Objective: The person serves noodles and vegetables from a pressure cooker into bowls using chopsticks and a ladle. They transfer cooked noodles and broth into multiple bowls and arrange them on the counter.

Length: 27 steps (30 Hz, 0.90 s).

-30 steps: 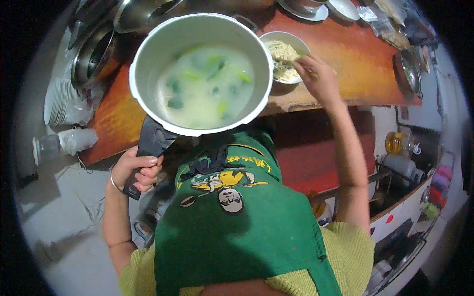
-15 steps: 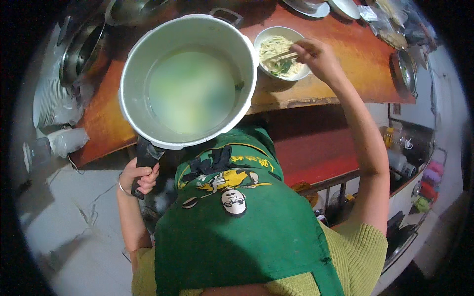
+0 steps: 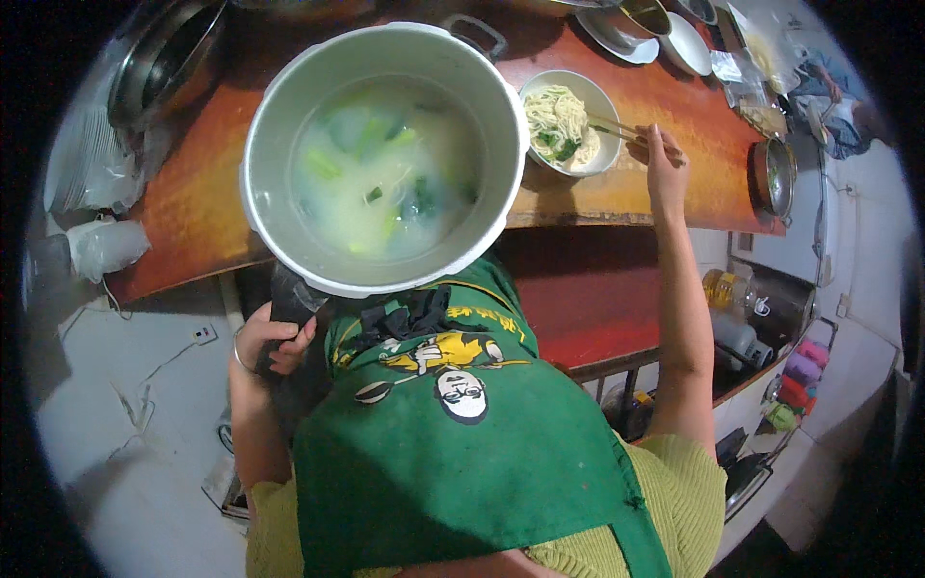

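My left hand (image 3: 273,339) is wrapped round the black handle of a large metal pot (image 3: 252,183). Cloudy broth (image 3: 361,207) with pieces of green vegetable and a few noodle strands lies in the pot. My right hand (image 3: 667,166) grips a pair of wooden chopsticks (image 3: 631,135), their tips reaching over a white bowl (image 3: 609,156). Noodles (image 3: 554,111) and leafy greens fill much of that bowl, which stands on the table just right of the pot.
The orange-brown wooden table (image 3: 674,193) has metal basins (image 3: 159,67) at its far left. White plates (image 3: 686,46) and a metal bowl (image 3: 644,17) are at the back right. Another metal bowl (image 3: 773,178) sits by the right edge. A red shelf (image 3: 597,299) lies below.
My right hand with the chopsticks has drawn back to the right from over the bowl. Greens in the broth show more clearly now, and the whole view has shifted a little.
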{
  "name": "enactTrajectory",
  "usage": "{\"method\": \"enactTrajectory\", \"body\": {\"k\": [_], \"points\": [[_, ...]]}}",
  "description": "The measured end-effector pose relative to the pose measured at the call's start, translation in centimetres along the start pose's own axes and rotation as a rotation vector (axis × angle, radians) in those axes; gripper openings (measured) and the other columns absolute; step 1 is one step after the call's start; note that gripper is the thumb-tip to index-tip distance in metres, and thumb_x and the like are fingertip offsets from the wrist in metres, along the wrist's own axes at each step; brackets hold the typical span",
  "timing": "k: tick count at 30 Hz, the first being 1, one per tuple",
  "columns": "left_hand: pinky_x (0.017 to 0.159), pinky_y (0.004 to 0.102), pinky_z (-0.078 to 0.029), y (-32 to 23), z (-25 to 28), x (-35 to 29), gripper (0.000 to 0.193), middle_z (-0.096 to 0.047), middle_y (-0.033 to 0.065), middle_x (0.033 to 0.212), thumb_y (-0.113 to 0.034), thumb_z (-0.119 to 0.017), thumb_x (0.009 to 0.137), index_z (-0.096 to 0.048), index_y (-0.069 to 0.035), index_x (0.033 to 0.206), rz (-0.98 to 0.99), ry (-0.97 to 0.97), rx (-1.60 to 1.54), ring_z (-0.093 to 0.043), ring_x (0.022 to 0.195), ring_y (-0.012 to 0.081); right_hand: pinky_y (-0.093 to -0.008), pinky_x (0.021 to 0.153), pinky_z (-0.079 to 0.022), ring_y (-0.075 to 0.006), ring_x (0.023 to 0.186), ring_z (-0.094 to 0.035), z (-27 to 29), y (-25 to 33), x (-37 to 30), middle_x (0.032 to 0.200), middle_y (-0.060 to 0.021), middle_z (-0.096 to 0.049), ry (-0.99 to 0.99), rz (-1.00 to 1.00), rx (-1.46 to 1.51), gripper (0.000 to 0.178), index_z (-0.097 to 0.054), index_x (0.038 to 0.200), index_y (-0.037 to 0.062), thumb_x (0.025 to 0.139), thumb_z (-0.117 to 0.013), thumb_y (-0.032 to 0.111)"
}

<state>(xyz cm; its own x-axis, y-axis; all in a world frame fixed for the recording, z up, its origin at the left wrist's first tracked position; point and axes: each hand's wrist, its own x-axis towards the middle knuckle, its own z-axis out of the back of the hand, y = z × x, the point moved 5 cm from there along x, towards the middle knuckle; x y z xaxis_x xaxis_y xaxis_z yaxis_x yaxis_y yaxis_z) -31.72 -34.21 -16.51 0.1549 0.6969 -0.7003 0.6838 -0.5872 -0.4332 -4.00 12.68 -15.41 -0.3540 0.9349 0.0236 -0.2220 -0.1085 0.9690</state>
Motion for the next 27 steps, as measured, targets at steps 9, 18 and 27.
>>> {"method": "enactTrajectory", "body": {"k": [9, 18, 27], "points": [[0.025, 0.018, -0.027, 1.4, -0.2, 0.7, 0.046, -0.038, 0.0028, 0.052, -0.026, -0.052, 0.078, -0.042, 0.015, 0.095, -0.168, 0.363, -0.303, -0.034, 0.033, 0.0039, -0.0288, 0.065, -0.05, -0.0166, 0.069, -0.06, -1.6, 9.9, -4.9, 0.082, -0.0099, -0.061, -0.048, 0.219, -0.109, 0.03, -0.06, 0.089, -0.0041, 0.089, -0.045, 0.022], [0.029, 0.0169, -0.023, 1.3, -1.6, 0.3, 0.032, -0.035, 0.0013, 0.054, -0.01, -0.046, 0.08, -0.038, 0.011, 0.104, 0.047, 0.572, -0.592, -0.031, 0.036, 0.0035, -0.0304, 0.068, -0.05, -0.0209, 0.074, -0.06, -12.6, 16.1, -10.8, 0.088, -0.0128, -0.055, 0.384, 0.412, -0.056, 0.033, -0.054, 0.09, -0.0062, 0.09, -0.036, 0.021], [0.031, 0.0192, -0.021, -2.3, -5.7, -1.0, 0.014, -0.035, -0.0007, 0.055, -0.004, -0.046, 0.08, -0.043, 0.004, 0.091, 0.197, 0.252, -0.342, -0.029, 0.038, 0.0037, -0.0289, 0.054, -0.047, -0.021, 0.061, -0.059, -27.9, 14.7, -13.5, 0.075, -0.0118, -0.053, 0.845, 0.548, -0.051, 0.01, -0.054, 0.085, 0.0007, 0.082, -0.052, 0.01]]}}
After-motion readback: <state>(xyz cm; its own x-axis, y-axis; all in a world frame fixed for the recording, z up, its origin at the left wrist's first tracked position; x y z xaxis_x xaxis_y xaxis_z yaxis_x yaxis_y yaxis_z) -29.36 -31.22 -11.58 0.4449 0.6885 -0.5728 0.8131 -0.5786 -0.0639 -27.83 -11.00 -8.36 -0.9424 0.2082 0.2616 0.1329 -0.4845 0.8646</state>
